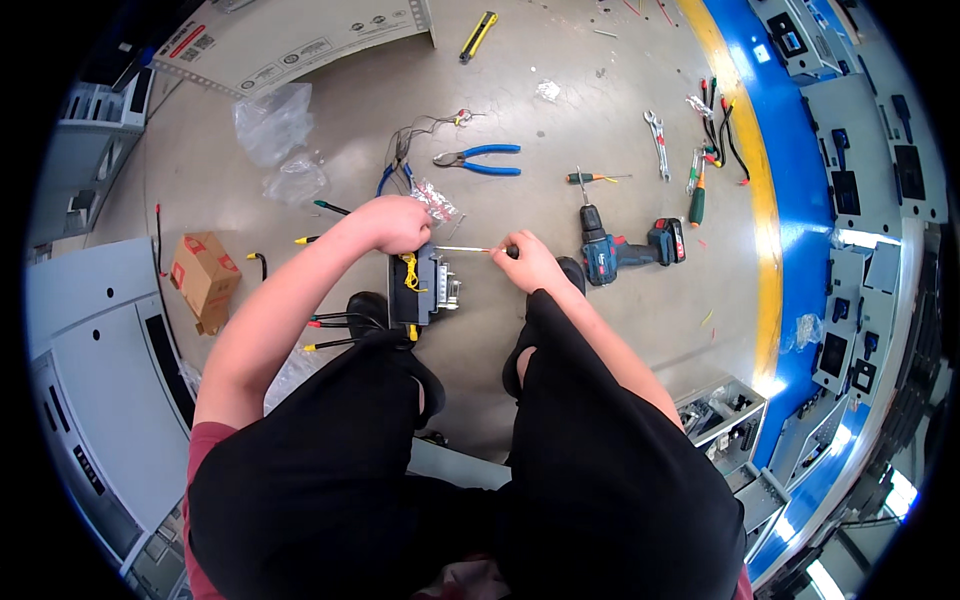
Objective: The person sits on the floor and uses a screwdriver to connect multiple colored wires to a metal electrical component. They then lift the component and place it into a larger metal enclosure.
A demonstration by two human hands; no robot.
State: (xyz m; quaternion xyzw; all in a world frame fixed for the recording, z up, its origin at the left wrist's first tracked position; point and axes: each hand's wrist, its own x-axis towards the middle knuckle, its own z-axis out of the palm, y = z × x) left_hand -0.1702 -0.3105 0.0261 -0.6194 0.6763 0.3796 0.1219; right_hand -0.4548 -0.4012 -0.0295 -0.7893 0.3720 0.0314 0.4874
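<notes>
Left hand fingers clamped on grey device (top hidden), right hand gripping screwdriver

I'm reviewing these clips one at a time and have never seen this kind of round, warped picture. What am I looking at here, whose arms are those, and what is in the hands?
There is no machine here: a person wears a camera on the head, and it looks down at their own two bare arms and black-trousered knees. The wide lens bends the edges, so the grey floor looks curved.

The left hand rests on top of a small dark electrical unit with yellow and black wires, standing on the floor between the feet. The right hand grips a thin screwdriver whose tip points at that unit.

Spread on the floor lie blue-handled pliers, a cordless drill, a wrench, another screwdriver, a yellow utility knife, a small cardboard box and clear plastic bags. Grey metal cabinets stand around the edges.
</notes>
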